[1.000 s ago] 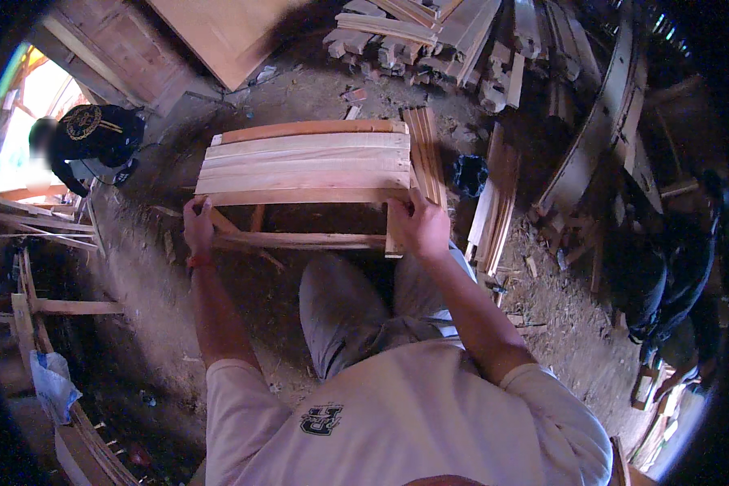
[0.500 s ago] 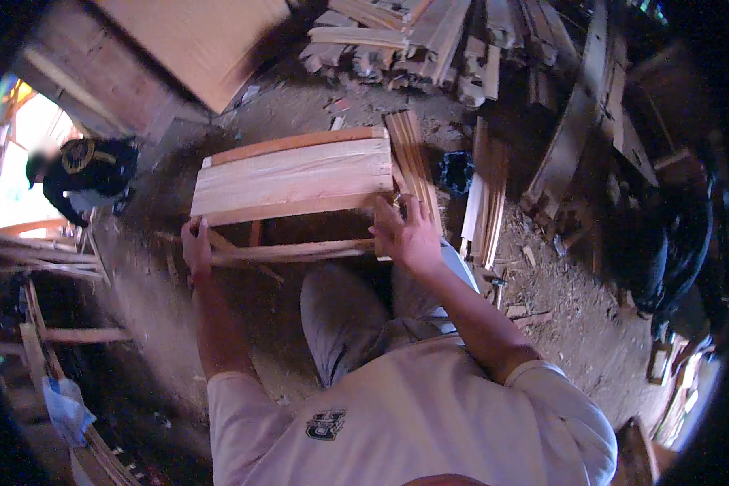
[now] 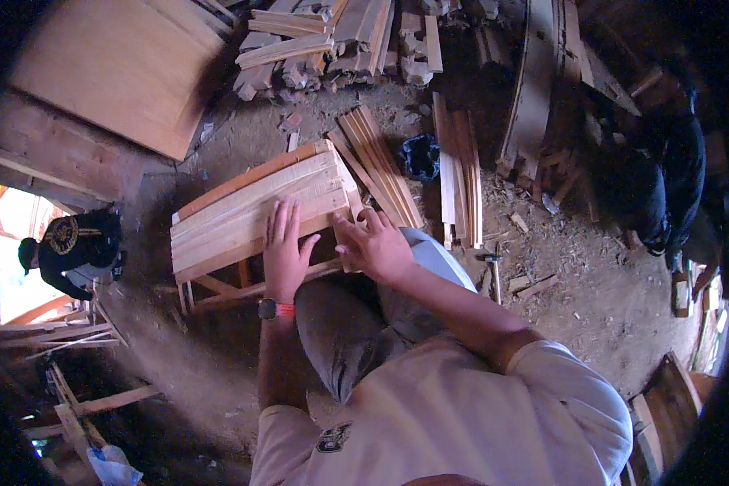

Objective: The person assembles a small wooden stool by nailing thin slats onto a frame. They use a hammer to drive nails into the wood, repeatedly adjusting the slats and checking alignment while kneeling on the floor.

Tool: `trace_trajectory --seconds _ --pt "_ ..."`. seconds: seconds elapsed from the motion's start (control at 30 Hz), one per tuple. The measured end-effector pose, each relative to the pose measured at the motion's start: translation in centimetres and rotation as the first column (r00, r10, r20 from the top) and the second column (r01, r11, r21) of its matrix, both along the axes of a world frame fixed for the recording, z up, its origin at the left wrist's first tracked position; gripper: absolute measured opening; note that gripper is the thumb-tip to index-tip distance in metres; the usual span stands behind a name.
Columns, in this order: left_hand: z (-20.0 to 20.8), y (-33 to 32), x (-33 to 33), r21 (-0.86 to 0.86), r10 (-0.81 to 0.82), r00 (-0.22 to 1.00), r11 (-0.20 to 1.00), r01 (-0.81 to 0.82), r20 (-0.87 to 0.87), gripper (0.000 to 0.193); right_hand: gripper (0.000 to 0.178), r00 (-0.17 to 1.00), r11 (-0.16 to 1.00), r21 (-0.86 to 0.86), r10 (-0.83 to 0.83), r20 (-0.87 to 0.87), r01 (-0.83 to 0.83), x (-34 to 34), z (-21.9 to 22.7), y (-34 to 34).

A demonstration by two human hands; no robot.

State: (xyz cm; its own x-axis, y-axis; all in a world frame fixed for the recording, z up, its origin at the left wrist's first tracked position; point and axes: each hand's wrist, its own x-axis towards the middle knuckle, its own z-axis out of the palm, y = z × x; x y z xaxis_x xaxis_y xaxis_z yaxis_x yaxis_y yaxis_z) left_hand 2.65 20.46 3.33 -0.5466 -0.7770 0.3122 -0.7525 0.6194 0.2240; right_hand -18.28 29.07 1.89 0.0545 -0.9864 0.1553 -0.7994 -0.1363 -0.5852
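Observation:
In front of my knees stands a wooden crate [image 3: 259, 202] of pale planks, its slatted top facing up and one side partly open. My left hand [image 3: 283, 251] lies flat on the near top planks, fingers stretched out and thumb apart; a watch and a red band circle its wrist. At the crate's near right corner is my right hand [image 3: 374, 249], its fingers bent and pressed together against the edge. Whatever it pinches is too small to make out.
A hammer [image 3: 495, 275] lies on the ground to my right. Loose slats [image 3: 381, 166] and another slat bundle [image 3: 460, 170] lie beyond the crate, beside a dark container [image 3: 420, 156]. Stacked boards [image 3: 332, 49] fill the back. A person in black [image 3: 85, 239] is at the left.
My left hand has left the crate's left corner and moved right onto the top planks. The crate now sits more slanted in view. My right hand stays at the right corner.

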Motion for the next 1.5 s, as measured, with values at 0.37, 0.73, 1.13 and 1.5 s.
trace_trajectory --seconds 0.37,0.73,1.13,1.5 --pt "-1.5 -1.6 0.1 0.06 0.053 0.999 0.997 -0.053 0.0 0.073 0.021 0.901 0.891 0.169 -0.432 0.033 0.421 -18.8 -20.8 -9.5" --pt "-2.7 -1.6 1.1 0.096 0.109 0.988 0.988 -0.12 0.114 0.073 0.035 0.765 0.679 0.376 -0.625 -0.156 0.631 -22.7 -27.8 -18.3" --pt "-2.4 -1.2 0.6 0.051 0.093 0.996 0.994 -0.093 -0.001 0.073 0.024 0.74 0.745 0.248 -0.659 0.132 0.619 -24.3 -24.5 -17.1" --pt "-1.9 -0.8 0.6 -0.029 0.09 0.989 0.995 -0.094 -0.118 0.07 0.011 0.394 0.937 0.285 -0.344 0.853 0.201 -12.8 -5.3 -5.5"
